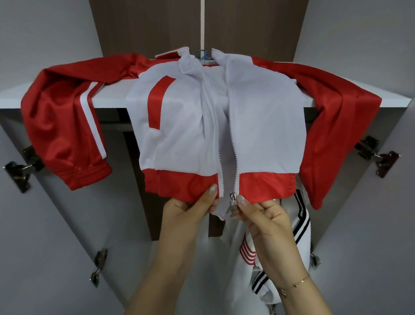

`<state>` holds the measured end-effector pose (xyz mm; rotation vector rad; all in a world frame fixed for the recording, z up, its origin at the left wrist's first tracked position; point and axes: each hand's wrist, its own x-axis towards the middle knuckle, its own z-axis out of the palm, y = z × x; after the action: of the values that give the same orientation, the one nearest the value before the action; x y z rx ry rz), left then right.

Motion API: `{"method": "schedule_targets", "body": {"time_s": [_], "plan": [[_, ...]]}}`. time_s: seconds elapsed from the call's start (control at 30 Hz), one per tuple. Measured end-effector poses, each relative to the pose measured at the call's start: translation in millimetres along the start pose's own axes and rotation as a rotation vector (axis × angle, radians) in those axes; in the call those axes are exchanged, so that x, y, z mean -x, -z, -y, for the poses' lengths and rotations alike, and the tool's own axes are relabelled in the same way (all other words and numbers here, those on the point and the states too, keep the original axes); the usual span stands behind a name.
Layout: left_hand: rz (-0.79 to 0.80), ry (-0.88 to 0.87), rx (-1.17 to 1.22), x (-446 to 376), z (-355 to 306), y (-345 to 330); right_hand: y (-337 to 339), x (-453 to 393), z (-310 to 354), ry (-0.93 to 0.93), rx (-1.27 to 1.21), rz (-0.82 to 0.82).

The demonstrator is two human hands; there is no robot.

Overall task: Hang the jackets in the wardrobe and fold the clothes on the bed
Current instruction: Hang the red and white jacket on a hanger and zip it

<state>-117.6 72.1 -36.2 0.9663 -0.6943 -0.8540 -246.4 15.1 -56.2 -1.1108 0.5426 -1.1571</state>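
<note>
Glossy red-white jacket [191, 123], unzipped; left hand [187, 211] pinches hem, right hand [268, 219] pinches metal zipper slider [233, 199].

Single head-worn view, close, faces forward into an open wardrobe [228, 103]

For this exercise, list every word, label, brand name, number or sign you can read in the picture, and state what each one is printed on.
None can be read.
The red and white jacket shows only plain stripes and a red panel, no lettering.
The white jacket with black stripes hanging behind it shows stripes only.
The wardrobe shelf and door hinges carry no visible markings.
The bracelet is too small to show any engraving.
</note>
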Motion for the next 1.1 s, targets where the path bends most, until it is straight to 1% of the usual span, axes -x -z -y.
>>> {"method": "schedule_targets", "body": {"time_s": [0.17,0.43,0.57,0.67,0.77,0.9,1.1], "plan": [[0.036,-0.014,0.019,3,3,-10,-5,5,0,0.031,0.016,-0.003],[-0.006,0.008,0.040,1,5,-9,-8,7,-2,0.065,-0.006,-0.065],[0.031,-0.008,0.059,1,6,-11,-10,7,-6,0.075,-0.003,-0.093],[0.027,-0.007,0.071,0,7,-9,-12,7,-7,0.102,-0.008,-0.109],[0.012,-0.008,0.063,-1,7,-8,-13,7,-7,0.109,-0.038,-0.140],[0.032,-0.009,0.058,-1,9,-9,-14,7,-8,0.105,-0.056,-0.133],[0.017,0.000,0.022,-1,15,-9,-16,7,-8,0.146,-0.049,-0.157]]}}
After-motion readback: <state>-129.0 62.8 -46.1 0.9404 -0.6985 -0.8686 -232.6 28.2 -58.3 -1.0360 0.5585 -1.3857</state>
